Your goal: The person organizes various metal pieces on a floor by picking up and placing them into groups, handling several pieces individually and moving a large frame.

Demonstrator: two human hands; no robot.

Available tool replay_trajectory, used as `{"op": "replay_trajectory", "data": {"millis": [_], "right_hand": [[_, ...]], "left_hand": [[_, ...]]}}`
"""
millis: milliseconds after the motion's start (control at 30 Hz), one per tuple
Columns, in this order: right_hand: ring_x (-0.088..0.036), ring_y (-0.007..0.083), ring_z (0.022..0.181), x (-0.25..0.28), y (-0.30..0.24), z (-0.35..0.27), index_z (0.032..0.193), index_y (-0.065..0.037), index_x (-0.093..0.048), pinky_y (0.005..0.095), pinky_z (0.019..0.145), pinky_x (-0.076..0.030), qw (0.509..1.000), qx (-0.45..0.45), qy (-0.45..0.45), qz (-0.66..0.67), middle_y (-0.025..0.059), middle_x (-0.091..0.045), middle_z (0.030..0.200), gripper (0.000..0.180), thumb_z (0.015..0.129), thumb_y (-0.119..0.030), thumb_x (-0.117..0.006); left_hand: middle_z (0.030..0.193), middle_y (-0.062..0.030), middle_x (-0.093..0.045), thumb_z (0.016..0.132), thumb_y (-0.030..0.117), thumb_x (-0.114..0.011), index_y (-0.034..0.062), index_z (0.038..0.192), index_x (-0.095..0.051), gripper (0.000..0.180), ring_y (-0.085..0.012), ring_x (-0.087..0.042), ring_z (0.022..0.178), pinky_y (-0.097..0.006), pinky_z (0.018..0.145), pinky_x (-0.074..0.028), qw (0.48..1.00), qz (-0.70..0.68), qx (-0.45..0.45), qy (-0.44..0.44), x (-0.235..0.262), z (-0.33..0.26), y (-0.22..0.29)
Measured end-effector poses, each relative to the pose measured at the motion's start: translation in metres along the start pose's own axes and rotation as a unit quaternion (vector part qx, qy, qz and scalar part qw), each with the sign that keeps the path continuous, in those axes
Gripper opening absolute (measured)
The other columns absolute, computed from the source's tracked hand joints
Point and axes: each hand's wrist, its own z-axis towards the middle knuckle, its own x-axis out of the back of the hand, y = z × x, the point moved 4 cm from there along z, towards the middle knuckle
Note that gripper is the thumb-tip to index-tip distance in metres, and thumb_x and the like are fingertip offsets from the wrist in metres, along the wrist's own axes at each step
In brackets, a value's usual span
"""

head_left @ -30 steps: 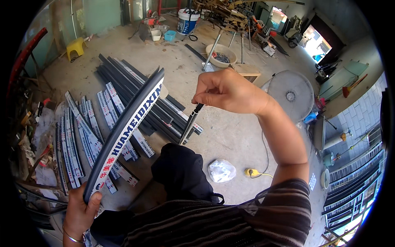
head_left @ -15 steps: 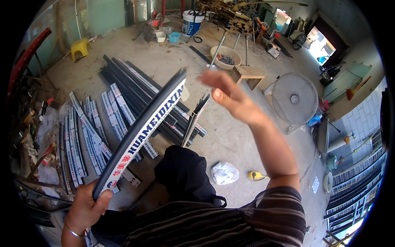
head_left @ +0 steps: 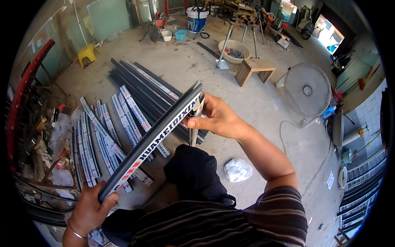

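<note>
A long dark grey profile strip (head_left: pixel 164 125) with a white printed film along its side slants from lower left to upper right in front of me. Its near end is in my left hand (head_left: pixel 91 208), closed round it with the thumb on top. At the far end, my right hand (head_left: pixel 222 117) grips with its thumb on the near side and its fingers behind. A second, shorter piece (head_left: pixel 193 138) drops steeply from there, above my dark-trousered knee. Whether the two pieces are joined is hidden by the right hand.
Dark profiles (head_left: pixel 140 78) lie piled on the concrete floor, with several shorter filmed strips (head_left: pixel 86 148) to their left. A clear plastic bag (head_left: pixel 238 169) lies right of my knee. Farther off are a wooden stool (head_left: pixel 256 68), a large fan (head_left: pixel 307 90) and a basin (head_left: pixel 242 47).
My right hand has come down from the air beside the strip and closed at its far end. The strip has tilted lower, its far end shifting right; the view has turned slightly.
</note>
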Motion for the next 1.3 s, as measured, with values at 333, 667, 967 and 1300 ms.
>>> {"op": "replay_trajectory", "data": {"millis": [333, 667, 967, 1300], "right_hand": [[-0.059, 0.0112, 0.096, -0.003, 0.002, 0.006, 0.113, -0.001, -0.053, 0.0284, 0.088, -0.048, 0.999, 0.023, 0.033, -0.017, 0.0040, -0.063, 0.101, 0.035, 0.086, -0.016, -0.069], [-0.058, 0.0110, 0.094, -0.008, 0.002, 0.009, 0.115, -0.003, -0.053, 0.0285, 0.088, -0.047, 0.998, 0.021, 0.027, -0.045, 0.0034, -0.063, 0.101, 0.036, 0.086, -0.016, -0.069], [-0.052, 0.0166, 0.109, -0.003, 0.003, -0.002, 0.126, -0.004, -0.044, 0.0329, 0.094, -0.041, 0.999, 0.018, -0.008, 0.049, 0.0055, -0.056, 0.112, 0.057, 0.082, -0.025, -0.074], [-0.060, 0.0225, 0.102, 0.029, 0.003, 0.011, 0.116, -0.003, -0.053, 0.0379, 0.088, -0.048, 0.973, 0.060, -0.143, 0.169, 0.0115, -0.060, 0.112, 0.033, 0.087, -0.010, -0.066]], "left_hand": [[0.056, -0.0199, -0.052, 0.089, 0.033, -0.064, -0.0036, 0.078, -0.053, 0.039, -0.0379, -0.056, 0.051, -0.040, 0.049, -0.042, 0.992, 0.094, -0.036, 0.076, -0.006, -0.006, 0.005], [0.058, -0.0205, -0.054, 0.088, 0.029, -0.065, -0.0042, 0.078, -0.055, 0.036, -0.0392, -0.057, 0.053, -0.040, 0.050, -0.044, 0.996, 0.071, -0.023, 0.044, -0.008, -0.003, 0.008], [0.056, -0.0208, -0.051, 0.087, 0.025, -0.066, -0.0051, 0.077, -0.055, 0.034, -0.0387, -0.055, 0.051, -0.040, 0.049, -0.042, 0.994, 0.096, -0.032, 0.043, -0.012, -0.003, -0.002], [0.055, -0.0220, -0.051, 0.086, 0.023, -0.066, -0.0052, 0.077, -0.056, 0.032, -0.0404, -0.053, 0.050, -0.041, 0.049, -0.042, 0.994, 0.092, -0.038, 0.043, -0.016, -0.008, 0.008]]}}
